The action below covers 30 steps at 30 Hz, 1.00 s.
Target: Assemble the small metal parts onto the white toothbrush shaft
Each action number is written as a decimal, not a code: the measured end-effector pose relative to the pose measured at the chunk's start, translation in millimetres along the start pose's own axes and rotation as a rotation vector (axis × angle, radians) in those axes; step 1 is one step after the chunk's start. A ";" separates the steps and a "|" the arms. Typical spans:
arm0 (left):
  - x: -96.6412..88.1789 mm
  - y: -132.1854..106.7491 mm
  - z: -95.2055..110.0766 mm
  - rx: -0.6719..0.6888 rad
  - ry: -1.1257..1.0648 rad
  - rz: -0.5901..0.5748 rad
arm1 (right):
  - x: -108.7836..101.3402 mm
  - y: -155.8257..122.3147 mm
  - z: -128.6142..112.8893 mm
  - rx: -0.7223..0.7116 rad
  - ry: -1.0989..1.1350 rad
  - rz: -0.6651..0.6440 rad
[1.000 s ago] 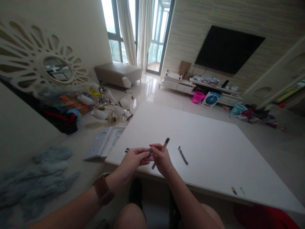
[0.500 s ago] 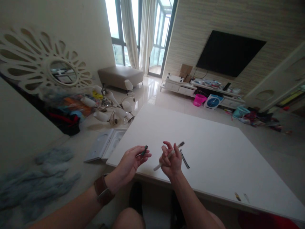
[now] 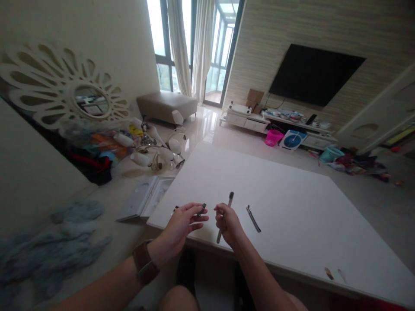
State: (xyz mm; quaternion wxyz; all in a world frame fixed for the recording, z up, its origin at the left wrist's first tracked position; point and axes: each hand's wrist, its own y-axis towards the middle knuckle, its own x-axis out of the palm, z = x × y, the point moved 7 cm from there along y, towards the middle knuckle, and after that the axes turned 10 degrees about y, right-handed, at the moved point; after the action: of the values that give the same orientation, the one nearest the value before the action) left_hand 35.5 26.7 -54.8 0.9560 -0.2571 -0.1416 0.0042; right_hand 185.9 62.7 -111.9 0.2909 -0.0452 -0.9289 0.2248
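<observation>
My left hand point(image 3: 181, 223) pinches a small dark piece point(image 3: 201, 209) between thumb and fingertips, over the near edge of the white table point(image 3: 292, 207). My right hand point(image 3: 228, 222) is closed round a thin pale stick with a dark tip point(image 3: 226, 212), held nearly upright with the tip pointing away from me. The two hands are a few centimetres apart. A thin dark strip point(image 3: 253, 218) lies flat on the table just right of my right hand. A brown watch strap point(image 3: 145, 268) is on my left wrist.
An open white case point(image 3: 144, 198) lies on the floor left of the table, beside a chandelier with white glass shades point(image 3: 155, 149). Grey fluffy material point(image 3: 55, 242) lies at the left. Two tiny items point(image 3: 333, 273) rest near the table's right front edge. A TV and low cabinet stand at the back.
My hands touched a second ago, then parted. The right hand has now closed round the stick and turned it from slanting right to nearly upright, and the hands have drawn nearer again.
</observation>
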 end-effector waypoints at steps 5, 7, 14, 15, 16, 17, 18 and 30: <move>2.5 0.7 2.1 0.041 0.090 -0.004 | 6.9 -0.7 0.9 -0.023 -0.029 -0.094; 1.1 2.0 2.5 0.062 0.130 0.009 | 5.4 -1.4 0.0 -0.041 -0.064 -0.064; -0.7 6.0 3.9 0.125 0.027 0.031 | 8.6 -3.1 -15.6 -0.239 -0.098 -0.061; -0.9 6.6 4.1 0.126 -0.002 0.036 | 9.9 -4.9 -19.1 -0.284 -0.146 -0.070; -1.3 7.2 4.2 0.126 -0.030 0.041 | 11.3 -7.5 -23.1 -0.337 -0.212 -0.078; -1.5 7.7 4.2 0.123 -0.055 0.042 | 12.7 -10.8 -27.4 -0.393 -0.288 -0.085; -1.8 8.1 4.3 0.120 -0.075 0.041 | 14.5 -14.8 -31.8 -0.453 -0.365 -0.094; -9.3 8.1 12.2 0.180 -0.051 0.104 | 42.1 -53.2 -44.8 -0.866 -0.839 -0.234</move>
State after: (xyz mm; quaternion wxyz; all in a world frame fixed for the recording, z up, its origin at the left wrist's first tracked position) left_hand 23.7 39.0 -51.2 0.9697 -0.1771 -0.1513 0.0732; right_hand 178.7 41.8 -33.7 -0.1214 0.0351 -0.9700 -0.2079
